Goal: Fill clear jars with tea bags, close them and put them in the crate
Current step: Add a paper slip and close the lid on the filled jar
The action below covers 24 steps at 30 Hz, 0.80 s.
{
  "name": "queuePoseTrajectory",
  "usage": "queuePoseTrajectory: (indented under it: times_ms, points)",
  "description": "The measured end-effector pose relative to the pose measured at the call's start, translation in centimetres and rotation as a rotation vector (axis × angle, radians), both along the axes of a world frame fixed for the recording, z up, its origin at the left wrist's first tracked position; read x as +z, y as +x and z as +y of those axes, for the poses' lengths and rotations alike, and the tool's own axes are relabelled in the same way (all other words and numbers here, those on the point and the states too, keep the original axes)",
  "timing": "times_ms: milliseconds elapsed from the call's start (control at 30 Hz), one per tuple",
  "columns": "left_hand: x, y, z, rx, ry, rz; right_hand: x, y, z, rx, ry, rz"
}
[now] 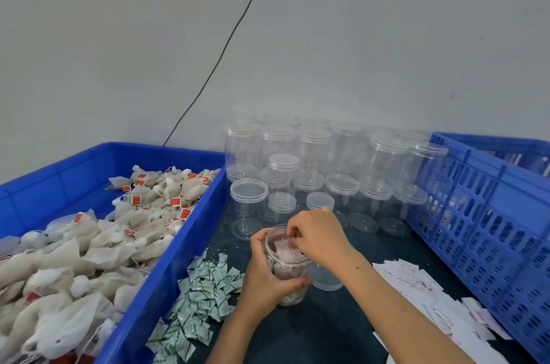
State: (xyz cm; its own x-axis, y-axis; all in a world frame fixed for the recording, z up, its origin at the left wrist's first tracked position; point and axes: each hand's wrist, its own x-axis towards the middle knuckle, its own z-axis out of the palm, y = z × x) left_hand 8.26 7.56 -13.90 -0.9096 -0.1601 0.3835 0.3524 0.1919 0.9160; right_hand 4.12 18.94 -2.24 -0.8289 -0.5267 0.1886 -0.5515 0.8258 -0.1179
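Presently the left hand [265,277] grips an open clear jar [287,268] round its body, fingers curled about the wall, holding it upright on the dark table [333,331]. The right hand [320,237] sits over the jar's mouth, fingertips pinching a pale slip of paper or sachet [285,246] at the rim; which it is cannot be told. The jar already holds tea bags in its lower part.

Just right of the gripped jar, touching or nearly so, lies a loose lid [326,277]. Left of the grip is a heap of small green-printed sachets [205,301], and beyond that a blue bin [184,244] of tea bags [98,247]. Behind the grip stand empty lidded jars [312,167]. Right of the grip, white paper slips [422,283] are scattered before the blue crate [488,214].

Risks noted:
- The slip may catch on the rim or fold over the thread, which, in my judgement, would stop the lid seating squarely.
- Downward pressure from the right hand could tip the jar if the left hand's hold slackens.
- The lid lies close to the right forearm; a sweep could knock it away.
- Loose slips and sachets near the working hands could be dragged off the table.
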Motion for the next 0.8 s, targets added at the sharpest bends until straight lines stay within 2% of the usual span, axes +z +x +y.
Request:
queuePoseTrajectory:
  times_ms: [67, 133, 200, 267, 400, 500, 700, 800]
  points:
    - [-0.1, 0.0, 0.0, 0.007, 0.001, -0.010, -0.4, 0.1, 0.4, -0.019, -0.244, -0.046]
    - [-0.1, 0.0, 0.0, 0.015, 0.007, -0.009, -0.3, 0.2, 0.7, -0.057, -0.441, -0.199]
    - [-0.1, 0.0, 0.0, 0.020, 0.012, -0.008, -0.4, 0.2, 0.8, -0.095, -0.462, -0.278]
    - [-0.2, 0.0, 0.0, 0.023, 0.011, -0.010, -0.6, 0.3, 0.7, -0.123, -0.358, -0.249]
    - [-0.3, 0.1, 0.0, 0.023, 0.009, -0.029, -0.7, 0.6, 0.0, -0.124, -0.127, -0.034]
    - [-0.5, 0.0, 0.0, -0.001, 0.009, -0.055, -0.4, 0.7, -0.4, -0.100, -0.008, 0.054]
    - [-0.6, -0.1, -0.1, -0.018, -0.023, -0.058, 0.7, 0.4, -1.2, -0.024, 0.356, 0.052]
    - [-0.4, 0.0, 0.0, -0.010, -0.042, -0.043, 1.1, 0.4, -1.3, 0.017, 0.458, 0.031]
